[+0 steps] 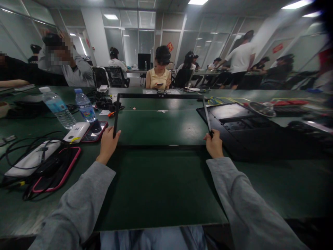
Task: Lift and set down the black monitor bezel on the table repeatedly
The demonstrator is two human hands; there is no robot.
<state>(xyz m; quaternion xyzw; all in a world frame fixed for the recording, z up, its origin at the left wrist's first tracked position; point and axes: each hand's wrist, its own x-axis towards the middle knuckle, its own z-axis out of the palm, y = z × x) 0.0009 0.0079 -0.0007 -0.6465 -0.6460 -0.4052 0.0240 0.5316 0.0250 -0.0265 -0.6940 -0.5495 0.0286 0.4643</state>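
A thin black laptop screen bezel [161, 147], a rectangular frame with an open middle, is held over the green table [166, 191]. My left hand [108, 142] is closed around its left side near the lower corner. On the opposite side, my right hand [214, 142] grips the bezel near the lower right corner. The table surface shows through the frame. Just right of my right hand lies a black laptop chassis [249, 139], its panel face up. Left of my left hand, a phone with a red edge [94, 132] lies on the table.
Two water bottles [57, 108] stand at the left, near a white power bank [77, 132]. Closer in are tangled black cables [15, 152] and a pink-edged phone [74, 158]. A person in a yellow top [159, 77] sits across the table. Other people are behind.
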